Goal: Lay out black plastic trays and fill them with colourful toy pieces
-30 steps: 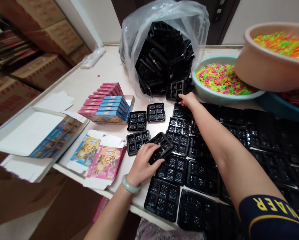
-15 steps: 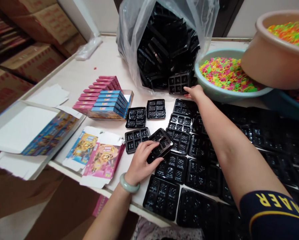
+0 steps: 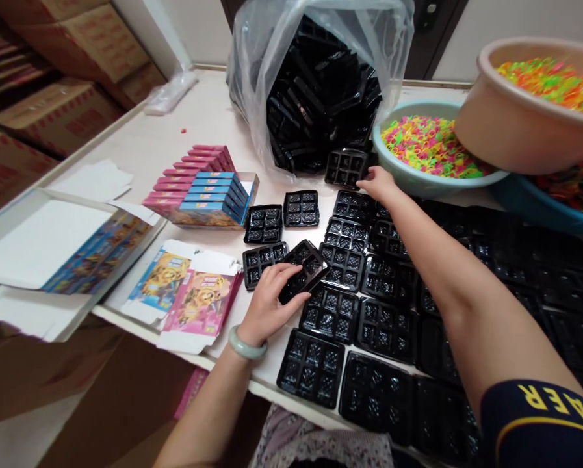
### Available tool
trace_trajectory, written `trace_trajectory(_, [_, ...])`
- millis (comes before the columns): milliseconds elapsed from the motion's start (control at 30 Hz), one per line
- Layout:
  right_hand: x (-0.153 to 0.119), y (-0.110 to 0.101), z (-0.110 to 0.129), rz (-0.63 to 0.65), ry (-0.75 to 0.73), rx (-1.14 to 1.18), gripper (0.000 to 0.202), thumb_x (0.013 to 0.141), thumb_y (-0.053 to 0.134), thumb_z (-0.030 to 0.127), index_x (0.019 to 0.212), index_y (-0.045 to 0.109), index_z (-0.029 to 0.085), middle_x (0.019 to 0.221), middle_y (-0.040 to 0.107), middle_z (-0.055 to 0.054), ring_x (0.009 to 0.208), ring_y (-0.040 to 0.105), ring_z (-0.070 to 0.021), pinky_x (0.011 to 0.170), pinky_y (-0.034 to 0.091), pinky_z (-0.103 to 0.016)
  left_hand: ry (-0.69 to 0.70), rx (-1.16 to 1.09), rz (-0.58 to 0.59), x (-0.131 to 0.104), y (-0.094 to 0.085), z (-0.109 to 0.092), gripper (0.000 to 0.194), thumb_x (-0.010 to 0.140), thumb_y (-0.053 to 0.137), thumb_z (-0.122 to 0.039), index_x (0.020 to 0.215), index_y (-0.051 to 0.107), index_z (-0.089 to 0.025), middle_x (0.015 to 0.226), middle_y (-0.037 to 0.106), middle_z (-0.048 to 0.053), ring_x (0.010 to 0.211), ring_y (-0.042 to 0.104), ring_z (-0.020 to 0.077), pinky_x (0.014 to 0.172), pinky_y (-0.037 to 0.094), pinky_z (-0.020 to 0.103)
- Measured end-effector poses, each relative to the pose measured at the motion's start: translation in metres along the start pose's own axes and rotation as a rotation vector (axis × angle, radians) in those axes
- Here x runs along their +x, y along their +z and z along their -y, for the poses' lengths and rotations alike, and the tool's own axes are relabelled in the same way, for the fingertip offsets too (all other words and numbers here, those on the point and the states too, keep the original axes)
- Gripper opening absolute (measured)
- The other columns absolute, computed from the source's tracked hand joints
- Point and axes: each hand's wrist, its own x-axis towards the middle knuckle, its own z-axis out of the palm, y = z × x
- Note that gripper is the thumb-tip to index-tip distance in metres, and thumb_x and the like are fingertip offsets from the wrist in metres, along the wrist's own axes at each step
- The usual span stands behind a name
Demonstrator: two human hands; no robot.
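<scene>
My left hand point(image 3: 272, 302) is closed on a black plastic blister tray point(image 3: 305, 268), thumb on the near edge and fingers over its top. The tray is tilted and overlaps its neighbours. My right hand point(image 3: 377, 185) reaches forward and pinches the lower right corner of another black tray point(image 3: 344, 168), which leans at the mouth of a clear plastic bag point(image 3: 253, 97) full of such trays. Between my arms, several black trays point(image 3: 310, 367) lie in rows on the table. A few more trays point(image 3: 263, 224) lie loosely beyond my left hand.
Pink and blue small boxes point(image 3: 208, 195) stand in a display carton at left. Flat printed boxes point(image 3: 198, 302) and a larger open carton point(image 3: 42, 244) lie nearer. A light blue basin point(image 3: 418, 185) and a beige basin point(image 3: 510, 123) of colourful plastic pieces stand at right.
The view has shifted slightly. My left hand keeps hold of its tray, and my right hand stays at the corner of the tray by the bag, with little movement.
</scene>
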Motion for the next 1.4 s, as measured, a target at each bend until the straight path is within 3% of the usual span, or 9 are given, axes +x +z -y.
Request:
trace_trajectory(67, [-0.025, -0.003, -0.001, 0.045, -0.141, -0.193, 0.037, 0.079, 0.065, 0.019, 0.115, 0.06, 0.015, 0.112, 0.064, -0.012, 0.106, 0.06, -0.0259, 0.098, 0.047, -0.044, -0.007, -0.011, -0.016, 0.0, -0.001, 0.001, 0.044, 0.084, 0.067, -0.031, 0.126, 0.053, -0.024, 0.117, 0.058, 0.009, 0.11, 0.054, 0.0218, 0.095, 0.047, 0.043])
trace_trajectory(167, [-0.068, -0.002, -0.002, 0.249, -0.371, -0.45, 0.032, 0.083, 0.061, 0.026, 0.114, 0.063, 0.018, 0.121, 0.061, -0.011, 0.116, 0.053, -0.0273, 0.102, 0.043, -0.044, -0.001, -0.036, -0.029, 0.001, -0.001, 0.002, 0.043, 0.085, 0.067, -0.032, 0.125, 0.054, -0.024, 0.116, 0.058, 0.009, 0.11, 0.055, 0.0217, 0.095, 0.047, 0.043])
trace_trajectory(300, [-0.098, 0.009, -0.004, 0.333, -0.387, -0.646, 0.039, 0.086, 0.055, 0.025, 0.125, 0.059, 0.017, 0.129, 0.058, -0.012, 0.12, 0.048, -0.0301, 0.101, 0.042, -0.046, 0.012, -0.043, -0.027, 0.001, 0.001, 0.001, 0.044, 0.085, 0.067, -0.032, 0.126, 0.054, -0.025, 0.116, 0.059, 0.009, 0.109, 0.055, 0.0219, 0.095, 0.047, 0.044])
trace_trajectory(600, [-0.087, 0.019, -0.002, 0.214, -0.274, -0.707, 0.041, 0.089, 0.042, 0.016, 0.127, 0.057, 0.014, 0.128, 0.059, -0.014, 0.118, 0.048, -0.0312, 0.094, 0.046, -0.044, -0.049, -0.081, -0.017, 0.0, -0.002, -0.003, 0.042, 0.084, 0.067, -0.034, 0.124, 0.057, -0.025, 0.116, 0.06, 0.008, 0.111, 0.055, 0.022, 0.098, 0.046, 0.045])
trace_trajectory(867, [-0.092, 0.019, -0.012, 0.211, -0.342, -0.579, 0.043, 0.085, 0.051, 0.021, 0.127, 0.059, 0.016, 0.131, 0.058, -0.012, 0.121, 0.047, -0.0313, 0.101, 0.042, -0.047, -0.131, -0.218, 0.012, -0.003, -0.011, -0.008, 0.036, 0.086, 0.064, -0.034, 0.12, 0.059, -0.023, 0.115, 0.061, 0.008, 0.108, 0.058, 0.0202, 0.096, 0.049, 0.042])
trace_trajectory(1000, [-0.093, 0.018, -0.014, 0.21, -0.387, -0.575, 0.04, 0.085, 0.051, 0.021, 0.123, 0.061, 0.017, 0.131, 0.058, -0.011, 0.122, 0.045, -0.0305, 0.102, 0.041, -0.047, -0.059, 0.033, 0.09, -0.013, -0.014, -0.005, 0.038, 0.085, 0.064, -0.034, 0.121, 0.058, -0.023, 0.116, 0.06, 0.009, 0.11, 0.055, 0.0245, 0.095, 0.046, 0.047])
trace_trajectory(1133, [-0.092, 0.02, -0.013, 0.219, -0.36, -0.579, 0.039, 0.086, 0.05, 0.02, 0.123, 0.062, 0.017, 0.128, 0.06, -0.011, 0.12, 0.047, -0.0302, 0.101, 0.042, -0.046, -0.108, 0.377, 0.137, -0.015, -0.014, -0.004, 0.039, 0.079, 0.068, -0.03, 0.117, 0.062, -0.021, 0.12, 0.057, 0.015, 0.11, 0.05, 0.0333, 0.091, 0.042, 0.055])
trace_trajectory(1233, [-0.092, 0.022, -0.013, 0.215, -0.349, -0.584, 0.038, 0.086, 0.049, 0.02, 0.122, 0.062, 0.017, 0.126, 0.061, -0.011, 0.119, 0.047, -0.0313, 0.098, 0.044, -0.048, -0.07, 0.39, 0.164, 0.002, -0.001, -0.018, 0.038, 0.083, 0.064, -0.03, 0.119, 0.061, -0.02, 0.126, 0.055, 0.016, 0.115, 0.049, 0.0337, 0.095, 0.04, 0.055])
trace_trajectory(1400, [-0.091, 0.024, -0.011, 0.189, -0.335, -0.593, 0.04, 0.086, 0.046, 0.016, 0.122, 0.063, 0.019, 0.125, 0.062, -0.011, 0.117, 0.047, -0.0311, 0.094, 0.048, -0.049, 0.093, 0.291, 0.457, 0.042, 0.047, -0.045, 0.043, 0.091, 0.055, -0.036, 0.13, 0.055, -0.021, 0.142, 0.047, 0.014, 0.131, 0.04, 0.0348, 0.107, 0.03, 0.06])
